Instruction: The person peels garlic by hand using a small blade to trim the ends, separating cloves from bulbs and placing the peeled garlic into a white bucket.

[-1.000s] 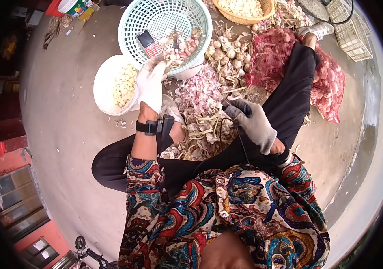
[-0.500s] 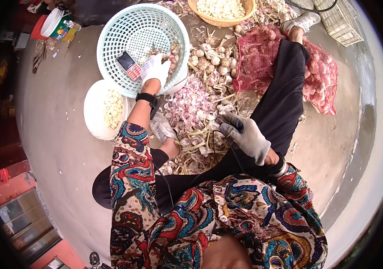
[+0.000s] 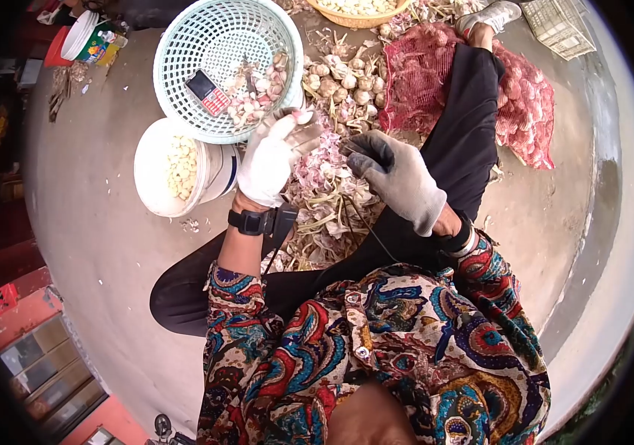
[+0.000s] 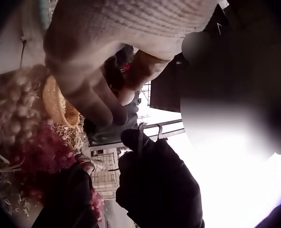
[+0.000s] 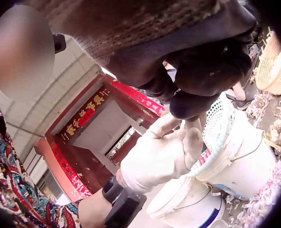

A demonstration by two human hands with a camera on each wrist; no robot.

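Observation:
In the head view my left hand (image 3: pixel 269 159), in a white glove, pinches a garlic clove (image 3: pixel 302 116) at its fingertips, just outside the near rim of the light-green basket (image 3: pixel 165 81). The left wrist view shows the clove (image 4: pixel 127 97) between thumb and fingers. To its right, my right hand (image 3: pixel 395 178), in a grey glove with dark fingers, grips a small thin blade (image 4: pixel 140 137) that pokes out between thumb and forefinger. Unpeeled cloves (image 3: pixel 269 89) and a phone (image 3: pixel 207 93) lie inside the basket. Beneath the hands spreads a heap of garlic skins (image 3: pixel 332 196).
A white bucket (image 3: pixel 209 174) of peeled cloves (image 3: pixel 181 167) stands left of my left hand. Whole garlic bulbs (image 3: pixel 347 81) lie beyond the heap. Red mesh sacks (image 3: pixel 421 81) of garlic flank my outstretched leg. A yellow basket (image 3: pixel 361 21) with peeled cloves is farther off.
My left hand reached into the green basket among the cloves, then came back toward my right hand with a clove. My right hand has shifted slightly up and left, still gripping the blade.

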